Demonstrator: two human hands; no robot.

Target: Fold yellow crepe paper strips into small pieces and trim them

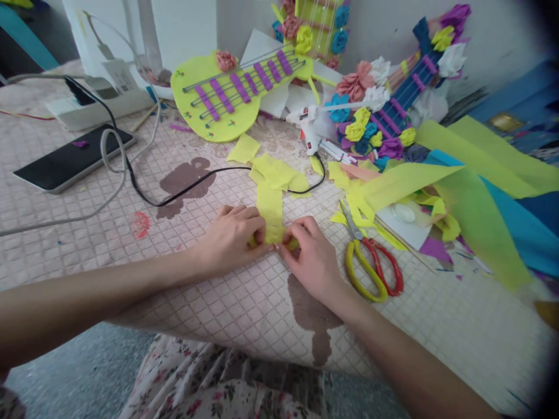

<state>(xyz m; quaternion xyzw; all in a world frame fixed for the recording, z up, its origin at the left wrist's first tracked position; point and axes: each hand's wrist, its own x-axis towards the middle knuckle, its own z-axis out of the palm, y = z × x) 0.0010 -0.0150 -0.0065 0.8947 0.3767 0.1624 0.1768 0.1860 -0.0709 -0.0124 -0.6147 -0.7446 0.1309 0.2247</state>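
Left hand and right hand, equally near, are pinching the yellow strip at its near end; its long axis is extending forward between them.

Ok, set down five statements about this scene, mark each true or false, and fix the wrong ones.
1. The left hand and right hand both touch the yellow strip. True.
2. The scissors have one red and one yellow handle. True.
3. The right hand holds the scissors. False: neither hand holds them; they lie to the right of that hand.
4. The glue gun is white. True.
5. The scissors lie farther back than the glue gun. False: the glue gun is farther back.
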